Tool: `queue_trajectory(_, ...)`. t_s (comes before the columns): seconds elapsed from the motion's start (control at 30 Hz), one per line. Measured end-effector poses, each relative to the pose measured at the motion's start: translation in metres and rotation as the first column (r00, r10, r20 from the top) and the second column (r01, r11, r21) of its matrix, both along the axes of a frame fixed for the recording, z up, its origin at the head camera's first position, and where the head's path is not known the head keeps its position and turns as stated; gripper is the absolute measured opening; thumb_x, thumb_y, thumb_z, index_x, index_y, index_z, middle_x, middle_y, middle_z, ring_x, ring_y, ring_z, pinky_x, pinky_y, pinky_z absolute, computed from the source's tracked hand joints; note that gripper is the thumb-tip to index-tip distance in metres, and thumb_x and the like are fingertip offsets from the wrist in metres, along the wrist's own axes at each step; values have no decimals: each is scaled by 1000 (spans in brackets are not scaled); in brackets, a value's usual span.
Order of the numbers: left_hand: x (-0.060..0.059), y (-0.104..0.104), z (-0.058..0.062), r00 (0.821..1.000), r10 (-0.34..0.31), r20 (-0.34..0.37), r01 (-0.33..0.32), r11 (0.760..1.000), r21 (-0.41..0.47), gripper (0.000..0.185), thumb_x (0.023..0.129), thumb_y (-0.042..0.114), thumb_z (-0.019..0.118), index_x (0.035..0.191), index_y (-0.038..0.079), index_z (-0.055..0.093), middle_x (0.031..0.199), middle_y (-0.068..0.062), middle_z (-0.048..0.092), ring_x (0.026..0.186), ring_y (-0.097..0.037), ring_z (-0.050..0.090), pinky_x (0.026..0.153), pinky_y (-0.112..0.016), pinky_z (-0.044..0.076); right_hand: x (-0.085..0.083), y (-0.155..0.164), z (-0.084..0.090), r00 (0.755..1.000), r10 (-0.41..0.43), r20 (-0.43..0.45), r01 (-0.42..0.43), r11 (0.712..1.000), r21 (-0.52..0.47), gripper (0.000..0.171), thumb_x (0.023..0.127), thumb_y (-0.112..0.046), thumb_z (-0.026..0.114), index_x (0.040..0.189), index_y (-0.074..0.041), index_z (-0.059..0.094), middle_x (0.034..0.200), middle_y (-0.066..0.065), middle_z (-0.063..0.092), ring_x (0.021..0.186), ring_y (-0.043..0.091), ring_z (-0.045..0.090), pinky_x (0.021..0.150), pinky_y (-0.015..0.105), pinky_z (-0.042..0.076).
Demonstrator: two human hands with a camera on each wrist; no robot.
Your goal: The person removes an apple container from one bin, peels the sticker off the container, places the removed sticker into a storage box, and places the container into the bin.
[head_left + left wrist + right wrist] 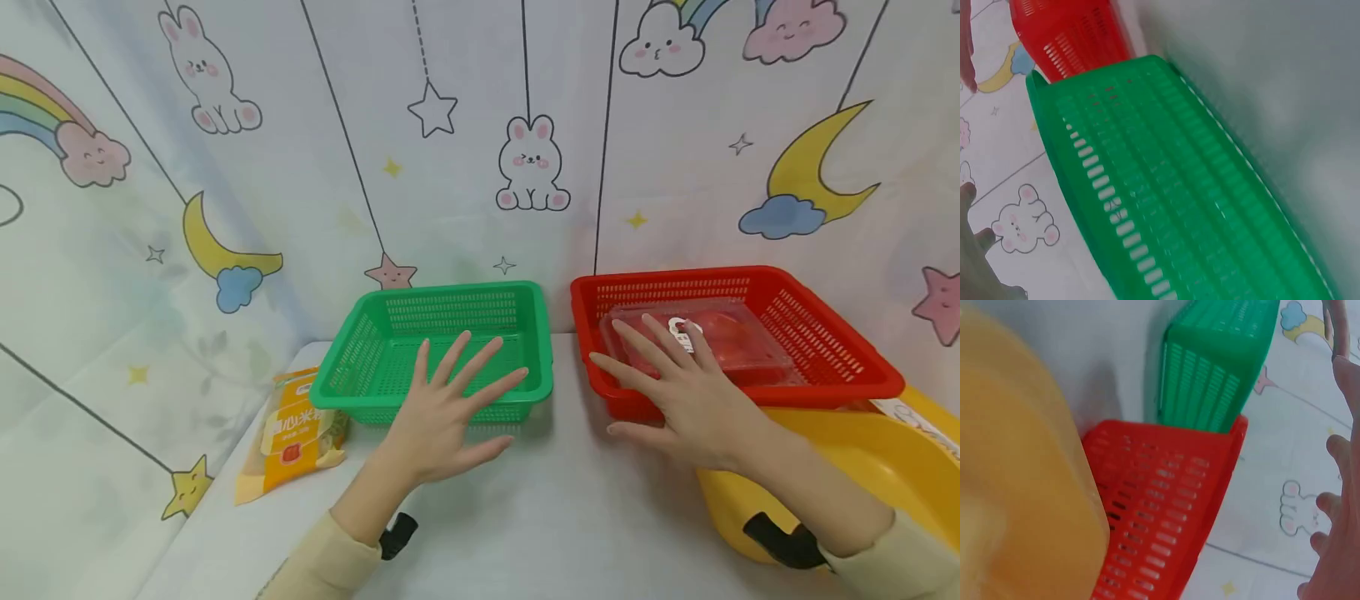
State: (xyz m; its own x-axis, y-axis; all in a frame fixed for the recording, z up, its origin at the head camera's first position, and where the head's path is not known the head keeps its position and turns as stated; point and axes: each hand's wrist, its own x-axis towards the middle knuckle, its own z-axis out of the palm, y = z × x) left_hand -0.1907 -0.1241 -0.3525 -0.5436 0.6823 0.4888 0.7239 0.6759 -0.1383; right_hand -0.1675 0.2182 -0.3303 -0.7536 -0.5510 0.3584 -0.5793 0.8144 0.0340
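Note:
My left hand (442, 408) is spread flat, fingers straight, over the front rim of a green basket (360, 350) that looks empty. My right hand (686, 392) is also spread with straight fingers, over the front left corner of a red basket (825, 333). A clear plastic box (738, 337) with red contents lies inside the red basket, just beyond my right fingertips. Neither hand holds anything. The left wrist view shows the green basket (1179, 200) close up with the red basket (1066, 31) behind it. The right wrist view shows the red basket (1160, 512), the green basket (1222, 356) and my right fingers (1335, 506).
An orange snack packet (296, 433) lies on the white table (562, 517) left of the green basket. A yellow plastic object (862, 475) sits under my right forearm, filling the left side of the right wrist view as yellow plastic (1016, 487). A cartoon-printed backdrop (450, 150) surrounds the table.

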Motion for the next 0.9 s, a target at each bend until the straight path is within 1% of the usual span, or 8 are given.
queue_trajectory(0.23, -20, 50, -5, 1000, -23, -9, 24, 995, 100, 70, 93, 56, 56, 157, 34, 37, 167, 0, 17, 153, -29, 8, 115, -66, 16, -11, 19, 12, 990, -99, 96, 100, 995, -6, 87, 85, -57, 73, 158, -26, 37, 167, 12, 13, 151, 40, 3, 115, 65, -8)
queue_trajectory(0.33, -28, 72, -7, 999, -44, -28, 49, 984, 172, 69, 93, 51, 59, 156, 31, 39, 165, -4, 24, 151, -31, 16, 115, -61, 25, -17, 30, 17, 984, -138, 115, 140, 990, -9, 87, 87, -56, 72, 159, -28, 33, 167, 15, 13, 151, 42, 3, 114, 66, -9)
queue_trajectory(0.4, -32, 88, -7, 998, -54, -40, 61, 975, 212, 68, 93, 49, 60, 155, 29, 41, 163, -6, 28, 150, -32, 21, 115, -56, 28, -20, 38, 19, 982, -149, 118, 153, 988, -25, 87, 88, -56, 70, 160, -28, 31, 166, 17, 13, 150, 43, 3, 113, 67, -10)
queue_trajectory(0.47, -35, 103, -7, 999, -50, -22, 53, 969, 240, 68, 94, 47, 60, 156, 30, 39, 162, -8, 30, 149, -31, 24, 116, -51, 29, -25, 46, 20, 979, -162, 123, 169, 985, -46, 86, 89, -56, 70, 160, -28, 31, 165, 18, 14, 150, 44, 4, 113, 68, -9)
queue_trajectory(0.57, -33, 125, -8, 997, -20, 75, -2, 960, 281, 70, 95, 47, 59, 159, 32, 33, 163, -6, 27, 149, -29, 23, 114, -46, 33, -32, 60, 19, 971, -191, 144, 203, 976, -74, 85, 89, -54, 70, 159, -25, 32, 163, 21, 17, 148, 46, 7, 112, 71, -7)
queue_trajectory(0.63, -30, 138, -10, 986, -6, 166, -49, 944, 327, 72, 95, 46, 59, 160, 33, 30, 164, -5, 25, 149, -28, 22, 110, -46, 40, -36, 69, 18, 961, -219, 167, 235, 968, -82, 85, 89, -52, 70, 159, -23, 32, 162, 23, 18, 147, 48, 9, 111, 73, -6)
queue_trajectory(0.73, -25, 153, -15, 959, -10, 283, -108, 912, 395, 73, 94, 44, 60, 159, 36, 29, 165, -2, 23, 149, -29, 22, 102, -48, 47, -43, 82, 14, 946, -255, 201, 277, 957, -89, 85, 90, -50, 70, 159, -20, 30, 161, 27, 18, 145, 50, 10, 110, 74, -5)
queue_trajectory(0.9, -20, 169, -24, 897, -45, 439, -183, 866, 464, 71, 93, 44, 60, 158, 39, 30, 167, 3, 17, 150, -26, 20, 100, -49, 49, -52, 101, 7, 921, -290, 260, 326, 939, -108, 85, 92, -51, 67, 160, -16, 28, 159, 30, 18, 143, 54, 9, 109, 76, -2)
